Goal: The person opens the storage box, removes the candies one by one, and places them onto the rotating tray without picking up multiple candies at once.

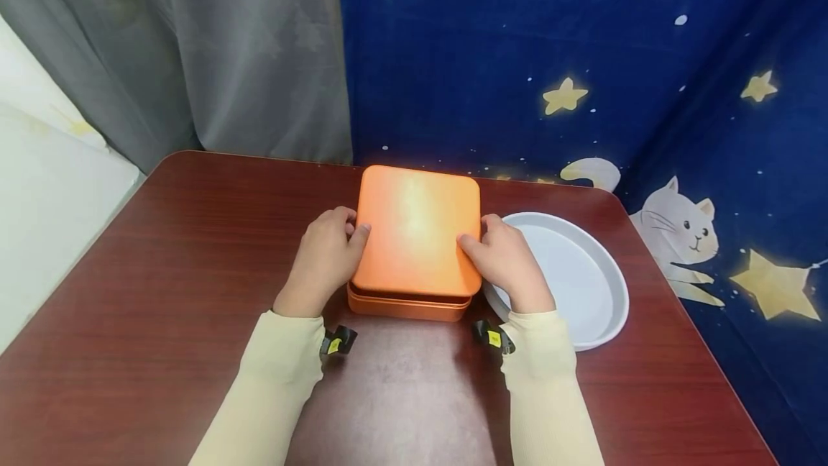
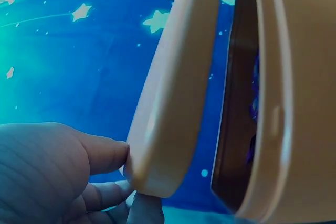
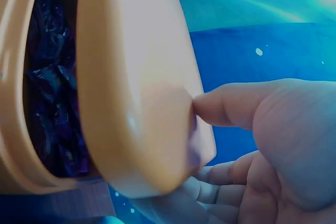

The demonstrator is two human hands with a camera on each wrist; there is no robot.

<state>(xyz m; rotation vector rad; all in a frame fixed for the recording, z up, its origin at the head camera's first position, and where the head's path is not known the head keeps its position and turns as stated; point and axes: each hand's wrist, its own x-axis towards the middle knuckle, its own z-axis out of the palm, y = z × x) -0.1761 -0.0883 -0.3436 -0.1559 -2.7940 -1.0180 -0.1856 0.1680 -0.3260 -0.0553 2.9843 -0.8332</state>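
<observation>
The head view shows the left hand and the right hand pinching the two opposite sides of a smooth orange square lid with rounded corners, each with the thumb on top. The lid is held above an orange square box, which stands on the brown wood-grain table, nearer to its far edge. In the left wrist view, a gap separates them. The right wrist view shows shiny dark purple pieces inside the box. A round white rimmed tray lies near the table's right edge.
</observation>
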